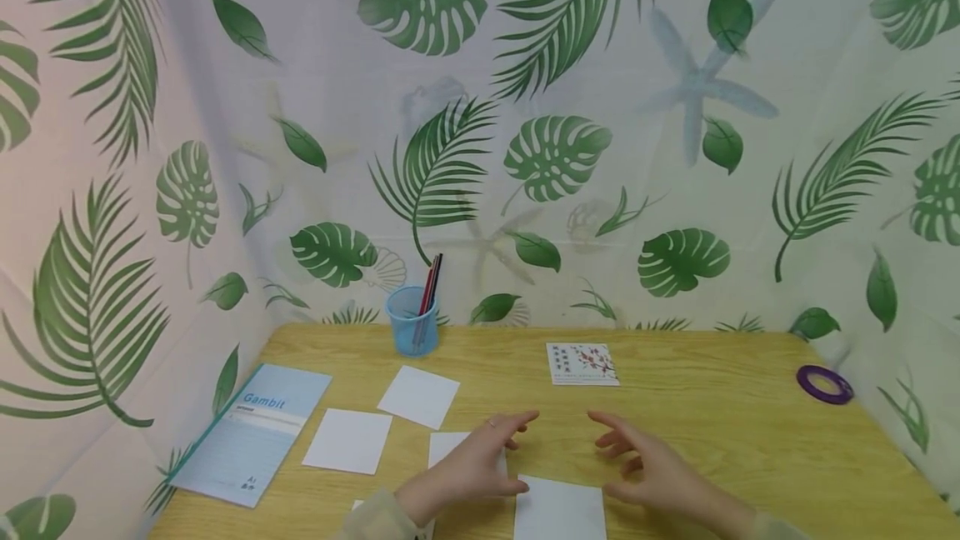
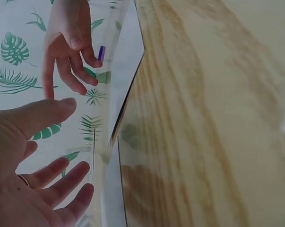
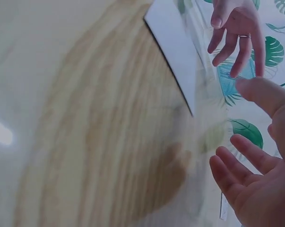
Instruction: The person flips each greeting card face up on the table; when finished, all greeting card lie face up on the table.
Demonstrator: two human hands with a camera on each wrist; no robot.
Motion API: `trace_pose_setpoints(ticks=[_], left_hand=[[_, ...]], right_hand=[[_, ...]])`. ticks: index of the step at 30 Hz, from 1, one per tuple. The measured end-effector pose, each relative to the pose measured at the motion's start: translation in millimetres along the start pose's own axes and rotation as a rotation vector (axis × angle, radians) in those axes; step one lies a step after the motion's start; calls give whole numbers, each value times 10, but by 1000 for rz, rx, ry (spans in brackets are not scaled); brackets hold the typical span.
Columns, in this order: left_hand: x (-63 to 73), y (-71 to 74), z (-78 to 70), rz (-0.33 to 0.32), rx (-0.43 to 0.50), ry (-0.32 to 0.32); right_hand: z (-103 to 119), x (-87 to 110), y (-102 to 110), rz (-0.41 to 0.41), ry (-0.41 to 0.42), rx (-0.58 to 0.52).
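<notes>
My left hand [image 1: 480,465] hovers over the table with fingers loosely bent and nothing in them. Facing it, my right hand [image 1: 652,473] is also raised and holds nothing. Between the two, at the front edge of the head view, lies a blank white square card [image 1: 560,511]. Another white card [image 1: 447,444] is partly hidden behind the left hand. In the left wrist view the left hand [image 2: 43,165] shows a ring on one finger. The right wrist view has the right hand [image 3: 260,179] palm-side visible, thumb apart from the fingers.
Two more white cards [image 1: 347,441] [image 1: 418,397] lie to the left, beside a blue Gambit notebook [image 1: 251,432]. A blue mesh pen cup [image 1: 411,332] with pencils stands at the back. A card printed with red blossoms [image 1: 582,364] and a purple ring [image 1: 825,384] lie farther right.
</notes>
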State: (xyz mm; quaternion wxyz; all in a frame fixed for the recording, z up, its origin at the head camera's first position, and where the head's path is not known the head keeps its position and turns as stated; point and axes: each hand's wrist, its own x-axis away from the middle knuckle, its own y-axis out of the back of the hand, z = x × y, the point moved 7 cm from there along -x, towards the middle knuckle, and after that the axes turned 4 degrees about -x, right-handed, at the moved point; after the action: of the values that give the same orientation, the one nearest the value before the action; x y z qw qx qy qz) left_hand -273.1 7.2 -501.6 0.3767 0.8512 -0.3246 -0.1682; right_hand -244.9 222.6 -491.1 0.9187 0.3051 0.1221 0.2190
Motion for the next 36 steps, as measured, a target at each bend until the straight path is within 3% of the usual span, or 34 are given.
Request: trace_pose_setpoints(ticks=[3, 8, 11, 18, 25, 32, 36], left_hand=[[7, -48, -37, 40, -56, -23], [17, -96, -119, 81, -204, -67], [37, -118, -162, 96, -304, -107], [117, -189, -194, 183, -384, -129], [131, -219, -172, 234, -465, -166], [149, -252, -142, 268, -518, -176], [180, -266, -160, 291, -527, -212]], right_hand=[[8, 81, -47, 10, 46, 104], [17, 190, -144, 0, 190, 310], [11, 211, -186, 12, 261, 377], [-38, 234, -286, 167, 217, 372], [-7, 296, -284, 189, 300, 473], [-20, 302, -310, 246, 230, 456], [-2, 325, -341, 253, 264, 492]])
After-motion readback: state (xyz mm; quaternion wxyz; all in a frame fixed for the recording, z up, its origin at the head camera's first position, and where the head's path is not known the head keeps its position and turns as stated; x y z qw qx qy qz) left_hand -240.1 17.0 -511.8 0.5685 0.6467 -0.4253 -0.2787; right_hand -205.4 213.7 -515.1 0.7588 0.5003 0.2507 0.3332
